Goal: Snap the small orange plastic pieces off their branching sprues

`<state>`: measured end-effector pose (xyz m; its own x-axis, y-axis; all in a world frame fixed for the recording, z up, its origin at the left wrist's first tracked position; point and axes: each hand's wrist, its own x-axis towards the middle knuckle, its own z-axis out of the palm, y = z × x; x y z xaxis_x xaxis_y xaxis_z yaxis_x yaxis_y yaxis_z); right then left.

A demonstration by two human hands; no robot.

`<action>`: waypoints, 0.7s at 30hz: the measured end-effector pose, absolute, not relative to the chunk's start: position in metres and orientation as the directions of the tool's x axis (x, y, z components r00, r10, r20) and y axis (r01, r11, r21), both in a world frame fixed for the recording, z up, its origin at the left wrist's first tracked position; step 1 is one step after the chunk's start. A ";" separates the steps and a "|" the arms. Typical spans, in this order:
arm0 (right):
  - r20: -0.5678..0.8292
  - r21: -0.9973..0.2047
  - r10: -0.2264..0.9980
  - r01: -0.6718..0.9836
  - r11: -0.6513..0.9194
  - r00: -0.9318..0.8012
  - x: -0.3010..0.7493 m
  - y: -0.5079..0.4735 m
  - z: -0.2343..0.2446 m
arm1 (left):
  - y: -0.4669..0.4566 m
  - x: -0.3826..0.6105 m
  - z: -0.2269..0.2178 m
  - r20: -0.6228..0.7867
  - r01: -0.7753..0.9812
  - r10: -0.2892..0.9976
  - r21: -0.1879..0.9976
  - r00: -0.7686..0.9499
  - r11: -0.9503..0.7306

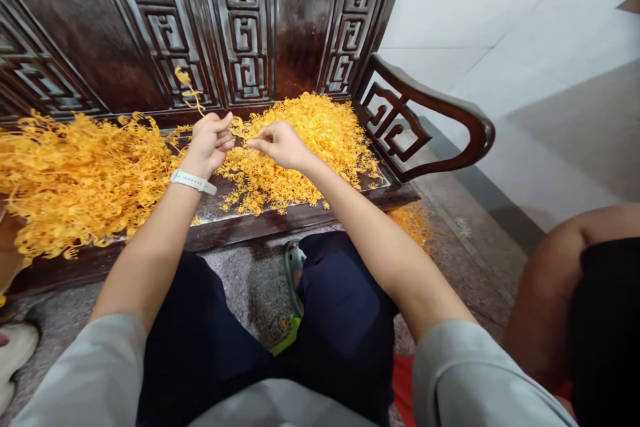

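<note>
My left hand (210, 140) is closed in a pinch on a thin yellow plastic sprig (189, 90) that sticks up and to the left of the fingers. A white watch band (193, 181) is on that wrist. My right hand (277, 143) is closed too, fingertips pinched close to the left hand, over a pile of small loose yellow pieces (310, 140). What the right fingers hold is too small to make out. A bigger heap of uncut yellow branched sprigs (75, 173) lies to the left on the dark wooden bench seat (300, 213).
The bench has a carved dark backrest (240, 27) and a curved armrest (425, 127) on the right. Some yellow pieces (413, 220) lie on the floor. Another person's bare arm (560, 287) is at the right edge. A pale shoe (15, 347) sits at the left.
</note>
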<state>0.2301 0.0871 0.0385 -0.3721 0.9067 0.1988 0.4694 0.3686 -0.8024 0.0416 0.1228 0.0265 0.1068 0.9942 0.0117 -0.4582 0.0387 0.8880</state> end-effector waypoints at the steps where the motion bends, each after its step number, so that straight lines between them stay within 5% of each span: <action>1: 0.169 -0.794 0.891 0.478 0.376 -0.421 0.227 0.083 0.043 | 0.125 0.040 0.025 -0.006 -0.466 0.996 0.884 0.091 0.048; 7: 0.100 -0.839 0.878 0.435 0.328 -0.468 0.217 0.065 0.076 | 0.137 0.045 0.019 -0.055 -0.472 0.998 0.881 -0.038 0.030; 9: -0.041 -0.869 0.847 0.438 0.232 -0.530 0.221 0.058 0.085 | 0.144 0.037 0.019 -0.084 -0.465 0.994 0.885 -0.075 0.040; 13: -0.329 -0.862 0.506 0.473 0.186 -0.798 0.225 0.035 0.094 | 0.160 -0.005 0.019 -0.162 -0.450 0.953 0.892 -0.254 0.032; 16: -0.115 -0.880 0.683 0.393 0.267 -0.721 0.222 0.032 0.088 | 0.161 -0.025 0.019 -0.087 -0.417 0.957 0.908 -0.276 -0.038; 19: 0.161 -0.860 0.928 0.414 0.299 -0.336 0.225 0.054 0.068 | 0.151 -0.012 0.020 0.002 -0.363 0.968 0.927 -0.252 -0.096; 21: 0.254 -0.817 0.965 0.521 0.248 -0.061 0.234 0.074 0.053 | 0.145 0.007 0.019 0.035 -0.320 0.977 0.942 -0.208 -0.102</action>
<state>0.2337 0.0743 0.0529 -0.0609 0.9652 0.2542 0.5210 0.2480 -0.8167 0.0074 0.1446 0.0189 -0.2080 0.9775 0.0350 -0.3198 -0.1018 0.9420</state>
